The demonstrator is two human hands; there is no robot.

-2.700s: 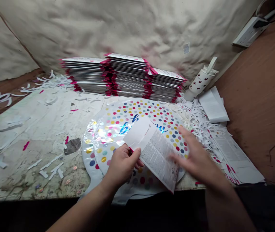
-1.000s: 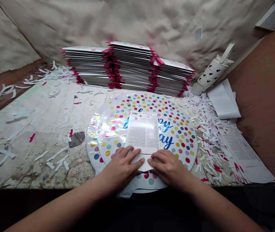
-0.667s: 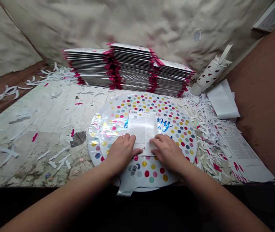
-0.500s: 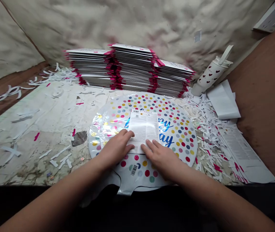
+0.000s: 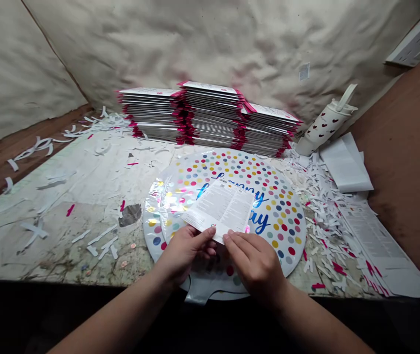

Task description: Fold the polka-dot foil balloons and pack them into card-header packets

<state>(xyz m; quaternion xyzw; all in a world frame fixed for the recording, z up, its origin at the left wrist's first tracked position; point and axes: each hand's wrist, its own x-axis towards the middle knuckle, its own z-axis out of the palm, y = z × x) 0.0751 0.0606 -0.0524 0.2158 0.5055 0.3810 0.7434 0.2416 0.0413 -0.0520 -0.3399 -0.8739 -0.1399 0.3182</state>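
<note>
A white printed card (image 5: 221,204) is tilted above a round foil balloon (image 5: 287,206) with coloured dots and blue lettering. My left hand (image 5: 188,250) grips the card's near left edge, thumb on top and fingers curled beneath. At the near right edge, my right hand (image 5: 254,260) pinches the card with its fingers closed together. The balloon lies flat in clear film, its tail at the table's front edge and partly behind my hands.
Three stacks of pink-edged folded cards (image 5: 210,118) stand at the back. To their right is a white tumbler with hearts (image 5: 324,127). Paper shreds (image 5: 326,211) and printed sheets (image 5: 375,241) lie right; more scraps are scattered left.
The card has been lifted from the balloon and turned at an angle. Both hands went from resting flat on its lower edge to gripping it. The whole view has shifted slightly.
</note>
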